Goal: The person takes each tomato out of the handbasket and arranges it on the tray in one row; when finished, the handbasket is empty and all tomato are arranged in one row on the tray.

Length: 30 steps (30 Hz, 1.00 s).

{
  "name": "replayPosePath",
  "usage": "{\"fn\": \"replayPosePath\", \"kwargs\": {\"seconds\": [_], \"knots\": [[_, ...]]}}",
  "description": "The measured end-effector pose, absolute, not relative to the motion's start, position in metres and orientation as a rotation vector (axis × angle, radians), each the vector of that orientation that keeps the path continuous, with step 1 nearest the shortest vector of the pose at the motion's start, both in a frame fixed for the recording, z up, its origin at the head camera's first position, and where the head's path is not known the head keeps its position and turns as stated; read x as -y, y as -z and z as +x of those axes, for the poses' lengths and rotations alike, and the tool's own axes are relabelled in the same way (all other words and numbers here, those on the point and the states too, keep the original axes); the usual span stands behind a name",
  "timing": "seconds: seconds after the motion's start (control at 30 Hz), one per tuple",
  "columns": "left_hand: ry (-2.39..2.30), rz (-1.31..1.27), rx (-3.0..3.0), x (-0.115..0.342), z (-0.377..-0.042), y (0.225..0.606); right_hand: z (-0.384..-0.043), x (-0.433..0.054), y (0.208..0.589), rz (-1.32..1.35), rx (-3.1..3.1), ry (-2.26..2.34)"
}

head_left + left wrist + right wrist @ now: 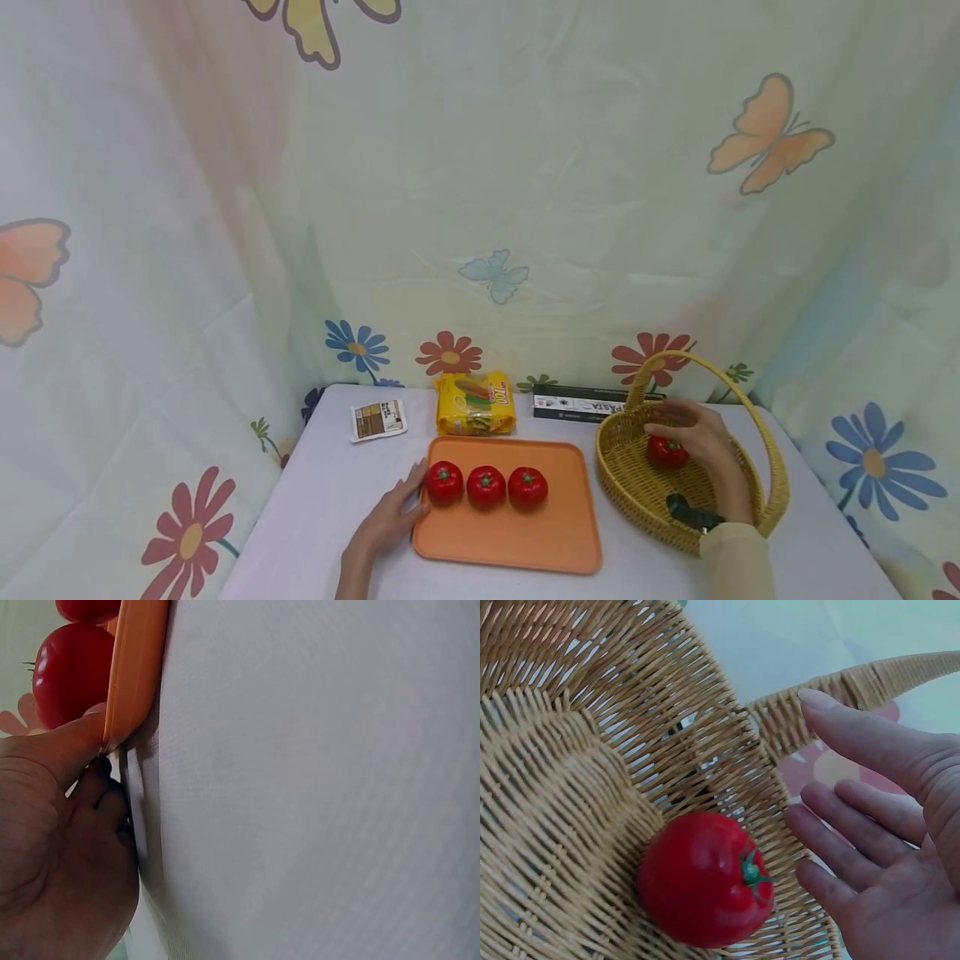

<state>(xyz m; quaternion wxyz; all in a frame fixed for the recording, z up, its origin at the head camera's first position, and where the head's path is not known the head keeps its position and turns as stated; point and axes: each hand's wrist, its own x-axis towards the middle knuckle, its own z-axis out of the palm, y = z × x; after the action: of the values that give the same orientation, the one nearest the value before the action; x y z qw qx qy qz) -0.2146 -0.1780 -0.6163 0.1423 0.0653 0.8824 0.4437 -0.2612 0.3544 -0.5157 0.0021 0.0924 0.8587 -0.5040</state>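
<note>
An orange tray (517, 546) carries a row of three red tomatoes (486, 487) near its far side. My left hand (392, 515) holds the tray's left edge; in the left wrist view the thumb (64, 750) lies over the rim with the fingers below it. Over at the right, a wicker basket (630, 492) with a tall handle has a single red tomato (705, 879) on its bottom. My right hand (889, 862) is above the basket beside that tomato, fingers spread and apart from it, nothing in the palm.
Behind the tray stands a yellow food packet (476, 405), with a small brown-and-white packet (378, 420) to its left. A dark pasta box (573, 404) lies behind the basket, partly hidden by it. The basket's handle (772, 467) arches up around my right arm. Patterned curtains enclose the table.
</note>
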Motion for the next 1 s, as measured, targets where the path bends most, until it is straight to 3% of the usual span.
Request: {"fn": "replayPosePath", "kwargs": {"seconds": [0.4, 1.0], "knots": [[-1.277, 0.188, -2.552, 0.179, -0.215, 0.618, -0.27, -0.357, 0.541, 0.416, -2.776, 1.508], [-1.28, 0.18, -2.554, 0.178, -0.215, 0.617, -0.267, -0.361, 0.545, 0.326, -2.722, 1.41]]}}
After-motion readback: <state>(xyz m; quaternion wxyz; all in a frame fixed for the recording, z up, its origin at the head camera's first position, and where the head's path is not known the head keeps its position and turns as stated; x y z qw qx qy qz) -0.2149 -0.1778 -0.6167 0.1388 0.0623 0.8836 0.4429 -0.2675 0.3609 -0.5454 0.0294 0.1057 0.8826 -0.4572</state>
